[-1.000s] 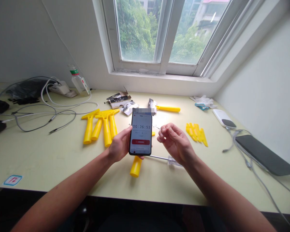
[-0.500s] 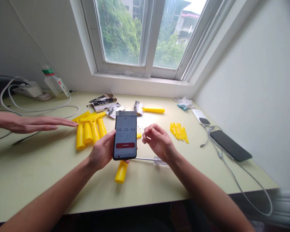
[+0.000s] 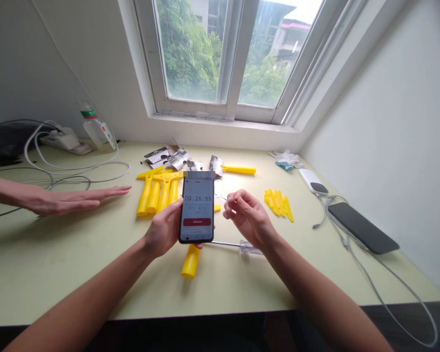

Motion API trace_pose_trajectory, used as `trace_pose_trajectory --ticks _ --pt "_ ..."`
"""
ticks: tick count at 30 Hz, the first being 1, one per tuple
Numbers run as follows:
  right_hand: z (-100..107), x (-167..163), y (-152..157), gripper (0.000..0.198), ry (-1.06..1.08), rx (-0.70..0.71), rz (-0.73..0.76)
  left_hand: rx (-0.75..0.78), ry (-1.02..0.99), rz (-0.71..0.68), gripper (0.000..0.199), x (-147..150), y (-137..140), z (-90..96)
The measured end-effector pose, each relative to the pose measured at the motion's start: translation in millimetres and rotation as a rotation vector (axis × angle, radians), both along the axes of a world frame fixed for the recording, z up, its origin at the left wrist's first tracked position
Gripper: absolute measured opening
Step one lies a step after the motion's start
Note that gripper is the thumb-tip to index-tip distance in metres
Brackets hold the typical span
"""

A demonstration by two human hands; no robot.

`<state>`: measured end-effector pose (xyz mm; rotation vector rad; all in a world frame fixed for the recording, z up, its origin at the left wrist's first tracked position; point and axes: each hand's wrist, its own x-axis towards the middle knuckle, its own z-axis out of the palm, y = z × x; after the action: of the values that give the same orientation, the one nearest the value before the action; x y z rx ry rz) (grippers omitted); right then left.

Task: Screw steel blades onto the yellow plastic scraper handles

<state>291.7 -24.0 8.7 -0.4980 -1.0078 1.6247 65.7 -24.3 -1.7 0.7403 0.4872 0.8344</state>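
My left hand [image 3: 165, 225] is closed round a smartphone [image 3: 198, 210], held upright above the table, its screen showing a running timer. Beside it, my right hand [image 3: 247, 212] pinches a thin, needle-like piece [image 3: 222, 197] between thumb and finger; its kind is too small to tell. Under the phone lies a yellow tool handle [image 3: 190, 264], its top partly hidden. A screwdriver [image 3: 227, 243] with a clear handle lies below my right hand. Left of the phone are several yellow T-shaped scraper handles [image 3: 153, 195]. Small yellow blade-like pieces [image 3: 278, 203] lie to the right.
Another person's flat hand [image 3: 73, 199] reaches in from the left. Torn packaging [image 3: 178, 159], a yellow-handled tool [image 3: 239, 170] and gloves [image 3: 286, 159] lie near the window. A bottle [image 3: 99, 132] and cables stand back left; a black power bank-like slab [image 3: 363, 227] and white device [image 3: 313, 181] lie right.
The view has shifted slightly left, so things appear further right. The other person's hand has drawn back from the yellow handles. The timer has gone from 00:26:54 to 00:26:55.
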Motion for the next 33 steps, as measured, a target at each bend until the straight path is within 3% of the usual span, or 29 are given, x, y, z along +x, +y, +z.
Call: trace_pose_trajectory --ticks 8,11,13,15,21,24,28,33 --pt "-0.1 -1.3 -2.5 0.009 -0.007 -0.002 0.008 0.005 0.0 0.002 0.053 0.5 -0.7 1.6" --pt "2.8 9.3 5.2 0.011 -0.075 0.032 -0.078 -0.003 -0.015 -0.005 0.051 -0.2 -0.9 2.3" --pt "5.2 30.0 21.8 0.015 -0.304 0.094 -0.219 -0.012 -0.029 -0.016 0.051 -0.9 -0.5 1.9" --pt "7.9 63.5 48.0 0.024 -0.69 0.158 -0.377 -0.013 -0.051 -0.03 0.05 -1.4 0.2 0.8" --pt "13.9 190.5 136.1 0.03 -1.249 -0.003 -0.638 0.005 -0.09 -0.067 0.052 -2.2 1.1 -1.8" --pt "9.2 231.7 162.3 0.036 -1.487 -0.072 -0.783 -0.018 -0.089 -0.053 0.052 -3.2 1.6 -3.1" --pt "-5.4 252.6 185.6 0.038 -1.719 -0.087 -0.884 -0.046 -0.113 -0.065 0.053 -5.4 3.3 -7.3" --pt "-18.6 250.8 211.6 0.037 -1.895 -0.107 -0.933 -0.069 -0.115 -0.077 0.052 -5.9 5.2 -10.1"
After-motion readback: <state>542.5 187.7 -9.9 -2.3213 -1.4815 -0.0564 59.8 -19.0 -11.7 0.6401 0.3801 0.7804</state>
